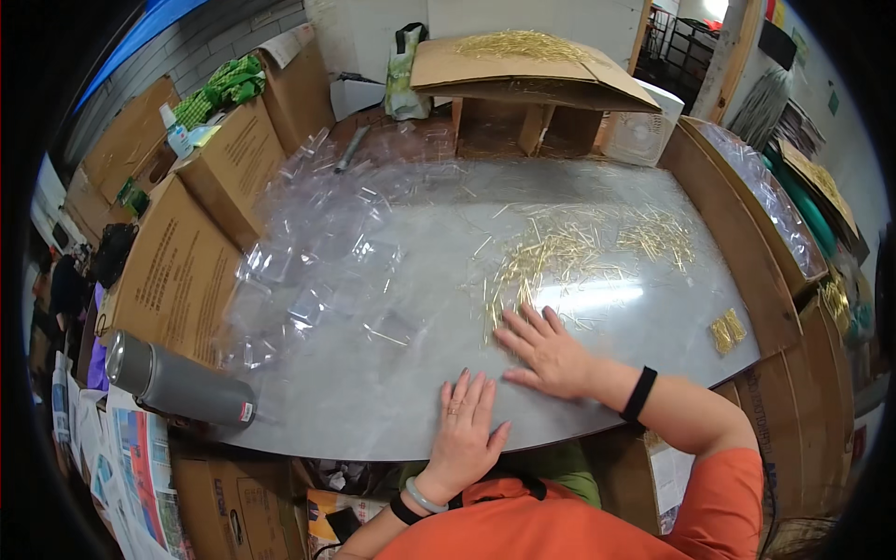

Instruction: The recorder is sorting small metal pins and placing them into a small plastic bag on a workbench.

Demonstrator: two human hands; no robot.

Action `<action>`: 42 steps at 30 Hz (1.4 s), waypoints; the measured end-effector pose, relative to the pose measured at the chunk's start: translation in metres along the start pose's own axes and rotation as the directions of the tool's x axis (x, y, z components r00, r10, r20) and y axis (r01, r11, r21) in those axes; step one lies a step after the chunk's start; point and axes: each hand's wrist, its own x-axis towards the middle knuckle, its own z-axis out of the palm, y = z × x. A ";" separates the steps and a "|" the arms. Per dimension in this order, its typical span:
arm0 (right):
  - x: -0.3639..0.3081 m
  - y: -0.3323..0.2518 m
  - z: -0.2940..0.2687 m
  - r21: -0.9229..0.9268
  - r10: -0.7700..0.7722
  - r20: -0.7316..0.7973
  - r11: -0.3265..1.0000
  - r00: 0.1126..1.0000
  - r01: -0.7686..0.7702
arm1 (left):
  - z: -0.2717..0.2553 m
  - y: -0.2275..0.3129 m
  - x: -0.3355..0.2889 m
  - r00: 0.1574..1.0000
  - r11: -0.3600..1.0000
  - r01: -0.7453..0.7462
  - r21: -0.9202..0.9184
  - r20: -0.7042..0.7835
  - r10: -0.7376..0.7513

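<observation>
My right hand (548, 355) lies flat on the grey table (429, 233), its fingers spread. The fingertips touch the near edge of a loose pile of thin gold-coloured pins (541, 257). My left hand (464, 431) rests on the table's front edge with its fingers stretched out and nothing in it. A smaller patch of the same gold pins (656, 235) is spread farther right. Several clear plastic boxes (322, 243) are heaped on the left half of the table. A few stray pins (385, 335) lie beside that heap.
A grey metal flask (177, 378) lies tilted at the front left. Two small filled packs (727, 331) sit near the right edge. Cardboard boxes (177, 271) wall the left side; a cardboard sheet (523, 75) bearing more gold pins stands at the back. A long carton (737, 224) borders the right.
</observation>
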 end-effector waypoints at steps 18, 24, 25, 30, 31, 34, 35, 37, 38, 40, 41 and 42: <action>0.027 0.036 -0.036 0.212 0.108 -0.050 0.973 0.993 -0.096 | 0.002 -0.001 -0.001 1.000 0.998 -0.003 0.057 0.020 0.002; 0.050 0.065 -0.040 -0.098 0.212 -0.011 0.972 0.977 -0.212 | 0.004 0.000 0.001 1.000 1.000 -0.004 0.029 0.013 0.004; 0.049 0.054 -0.043 -0.169 0.173 -0.013 0.970 0.985 -0.172 | 0.005 0.000 -0.001 1.000 1.000 0.001 0.028 0.011 -0.001; 0.051 0.034 -0.041 -0.274 0.038 -0.199 0.957 0.979 -0.093 | 0.003 0.003 0.000 1.000 0.998 0.006 0.062 0.009 -0.006; 0.062 0.019 -0.050 -0.144 0.054 -0.211 0.986 0.976 -0.086 | 0.003 0.005 0.001 1.000 0.998 0.007 0.066 0.008 -0.007; 0.098 -0.034 -0.044 0.144 -0.130 -0.235 0.975 0.963 0.166 | 0.002 0.005 0.001 0.999 0.999 0.027 0.032 -0.023 -0.026; 0.109 -0.058 -0.039 0.150 -0.167 -0.227 0.967 0.959 0.204 | 0.003 0.004 0.000 0.998 1.000 0.030 -0.005 -0.054 -0.030; 0.128 -0.094 -0.031 0.142 -0.192 -0.236 0.963 0.952 0.230 | 0.006 -0.001 -0.004 0.992 0.997 0.028 -0.077 -0.123 -0.038; 0.137 -0.105 -0.026 0.130 -0.175 -0.253 0.968 0.951 0.213 | 0.006 -0.001 -0.005 0.987 0.990 0.032 -0.136 -0.154 -0.053; 0.151 -0.107 -0.016 0.198 -0.130 -0.226 0.964 0.965 0.176 | 0.006 -0.003 -0.009 0.973 0.967 0.030 -0.253 -0.213 -0.086; 0.155 -0.097 -0.010 0.272 -0.099 -0.179 0.951 0.979 0.146 | 0.004 -0.004 -0.011 0.953 0.943 0.080 -0.324 -0.252 -0.168; 0.157 -0.088 -0.007 0.346 -0.074 -0.128 0.931 0.989 0.114 | 0.002 -0.007 -0.014 0.925 0.910 0.128 -0.393 -0.283 -0.253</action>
